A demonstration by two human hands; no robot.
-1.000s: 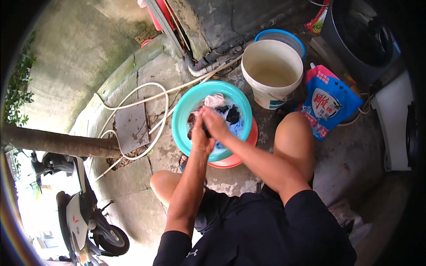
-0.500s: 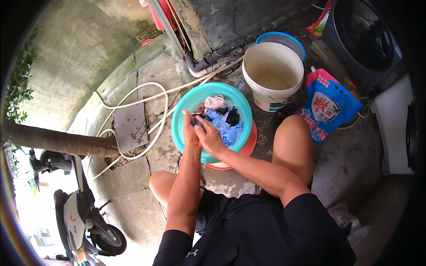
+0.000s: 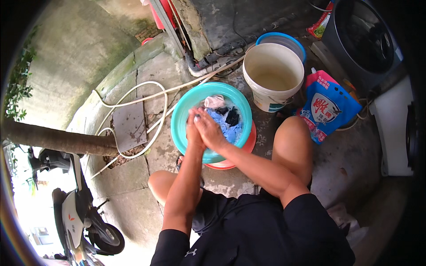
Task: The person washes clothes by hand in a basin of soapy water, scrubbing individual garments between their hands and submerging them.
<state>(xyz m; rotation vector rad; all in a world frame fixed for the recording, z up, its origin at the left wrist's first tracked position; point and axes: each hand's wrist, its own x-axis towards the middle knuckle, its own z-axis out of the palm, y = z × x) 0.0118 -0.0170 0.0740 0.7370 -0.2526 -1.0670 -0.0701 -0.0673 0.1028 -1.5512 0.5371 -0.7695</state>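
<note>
A turquoise basin [image 3: 179,108] holds wet laundry in sudsy water. My left hand [image 3: 193,133] and my right hand [image 3: 210,128] press together over its left side, fingers closed and palms facing. Between them is a dark cloth, mostly hidden, with only a sliver showing near the fingertips. Right of my hands lie a light blue cloth [image 3: 231,132] and a black cloth [image 3: 232,116], both wet. A pale pink cloth [image 3: 214,101] rests at the far side of the basin. Under the basin, a red basin [image 3: 251,141] shows at the right.
A white bucket [image 3: 252,91] stands far right of the basin, with a blue-rimmed tub [image 3: 300,48] behind it. A blue and pink detergent bag [image 3: 326,106] is beside the bucket. A pale hose [image 3: 166,99] loops at left, near a tree trunk [image 3: 62,138] and a parked scooter [image 3: 75,217].
My hands have closed more tightly together, and the dark cloth between them is now mostly covered. My right hand has shifted slightly left and up against the left.
</note>
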